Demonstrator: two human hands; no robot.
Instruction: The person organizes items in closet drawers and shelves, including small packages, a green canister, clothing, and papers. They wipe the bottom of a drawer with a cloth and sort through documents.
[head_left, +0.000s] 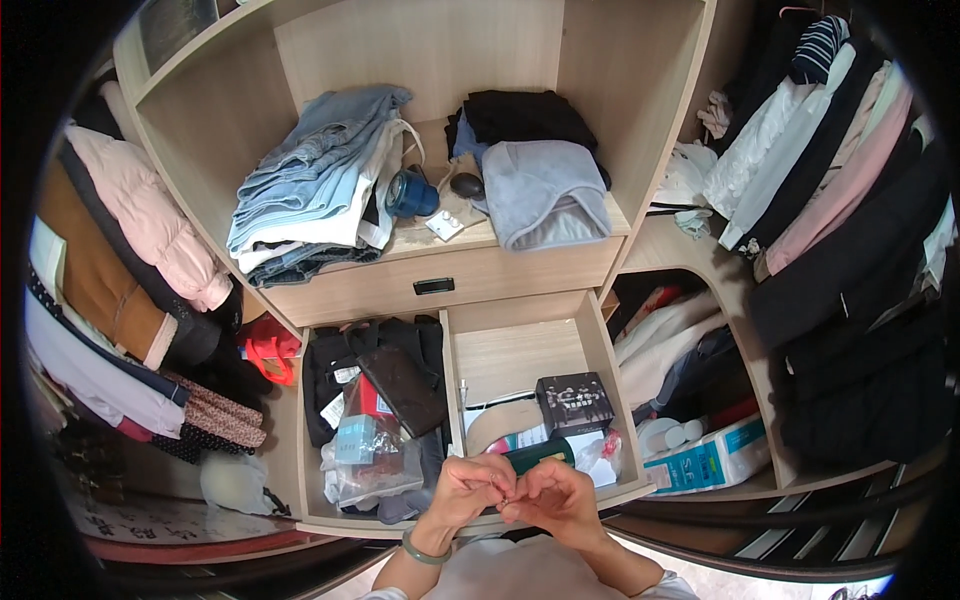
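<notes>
My left hand, with a jade-green bangle on its wrist, meets my right hand over the front of the open drawer. Their fingertips pinch a tiny shiny item, perhaps a piece of jewellery; its exact shape is too small to tell. Just beyond the fingers lies a dark green cylindrical container, partly hidden by them. Behind that are a beige curved item and a black printed box in the drawer's right compartment.
The left compartment holds a dark brown wallet-like case and a clear plastic bag. Folded jeans, a blue jar and a grey plush cloth sit on the shelf above. Clothes hang at both sides.
</notes>
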